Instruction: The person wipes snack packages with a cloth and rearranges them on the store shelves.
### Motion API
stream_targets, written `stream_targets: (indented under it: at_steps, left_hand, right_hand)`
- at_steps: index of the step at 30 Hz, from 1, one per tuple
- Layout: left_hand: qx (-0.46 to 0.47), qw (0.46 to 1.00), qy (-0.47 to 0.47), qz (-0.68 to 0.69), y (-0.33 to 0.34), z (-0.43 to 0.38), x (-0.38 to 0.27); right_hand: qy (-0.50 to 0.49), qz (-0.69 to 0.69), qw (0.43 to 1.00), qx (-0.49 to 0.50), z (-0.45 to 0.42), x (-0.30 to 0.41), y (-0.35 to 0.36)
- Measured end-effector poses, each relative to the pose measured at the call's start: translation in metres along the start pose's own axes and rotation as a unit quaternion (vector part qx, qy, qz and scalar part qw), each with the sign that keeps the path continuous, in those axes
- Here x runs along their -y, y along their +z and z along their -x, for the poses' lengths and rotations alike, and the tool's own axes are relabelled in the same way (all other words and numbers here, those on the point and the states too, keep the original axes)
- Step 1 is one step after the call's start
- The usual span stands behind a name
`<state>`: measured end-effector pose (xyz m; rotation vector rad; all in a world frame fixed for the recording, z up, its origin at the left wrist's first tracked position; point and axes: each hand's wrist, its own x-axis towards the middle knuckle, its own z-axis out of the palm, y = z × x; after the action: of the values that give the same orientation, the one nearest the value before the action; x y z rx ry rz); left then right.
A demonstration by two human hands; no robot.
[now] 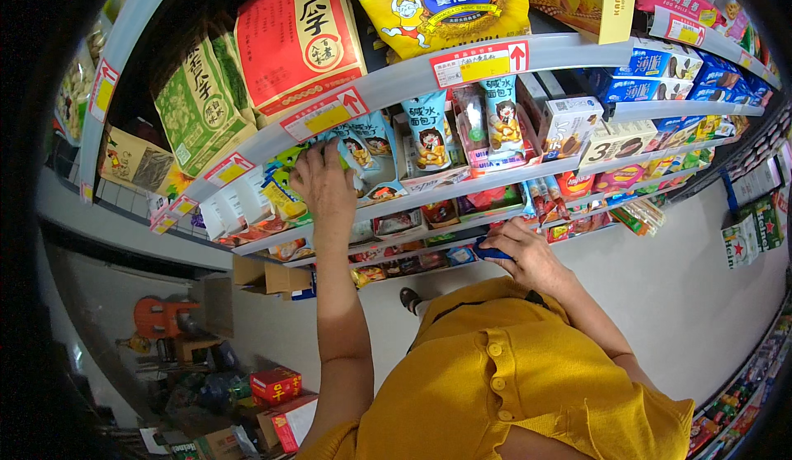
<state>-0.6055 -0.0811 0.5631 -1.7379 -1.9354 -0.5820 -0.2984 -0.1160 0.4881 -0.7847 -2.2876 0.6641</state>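
My left hand (pixel 325 181) reaches onto a shelf, its fingers over green snack packets (pixel 286 166) beside light-blue snack bags (pixel 365 144); its fingertips are partly hidden, so a grip cannot be made out. Further right on that shelf, similar light-blue bags (pixel 428 132) stand upright in open display boxes. Lower, in front of the shelf edges, my right hand (pixel 520 253) is closed around a small dark-blue object (pixel 492 249), mostly covered by the fingers. A yellow packet (pixel 284 197) lies just left of my left wrist.
Above hangs the upper shelf's edge (pixel 396 79) with price tags, bearing a red seed bag (pixel 297 45) and a yellow snack bag (pixel 445 8). Cookie boxes (pixel 569 126) stand at right. An open cardboard box (pixel 269 274) sits below the shelves; an orange stool (pixel 162 317) is at lower left.
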Motion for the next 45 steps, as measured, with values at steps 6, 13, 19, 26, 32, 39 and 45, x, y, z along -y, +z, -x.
stream_targets:
  at_steps: [6, 13, 19, 26, 32, 39, 45]
  left_hand:
    - [0.047, 0.996, 0.029, -0.067, -0.012, 0.0, 0.023]
    - [0.053, 0.996, 0.063, 0.032, -0.048, -0.01, 0.013]
    - [-0.057, 0.98, 0.091, 0.166, -0.085, 0.007, -0.031]
    - [0.01, 0.896, 0.012, 0.443, -0.07, 0.015, -0.06]
    - [0.13, 0.793, -0.098, 0.587, -0.042, 0.028, -0.09]
    - [0.3, 0.644, -0.054, 0.701, -0.013, 0.055, -0.089]
    - [0.236, 0.586, -0.083, 0.771, -0.013, 0.057, -0.096]
  right_hand:
    - [-0.023, -0.003, 1.0, -0.012, -0.003, 0.001, 0.002]
    - [-0.011, -0.029, 0.999, -0.01, -0.006, 0.003, -0.002]
    - [-0.02, -0.101, 0.987, -0.12, -0.022, 0.013, -0.015]
    - [0.008, -0.098, 0.97, -0.223, -0.049, 0.04, -0.016]
    - [0.041, -0.111, 0.99, -0.083, -0.043, 0.028, -0.006]
    - [0.076, -0.191, 0.978, -0.04, -0.035, 0.023, -0.014]
    - [0.141, -0.199, 0.96, -0.139, -0.024, 0.007, -0.038]
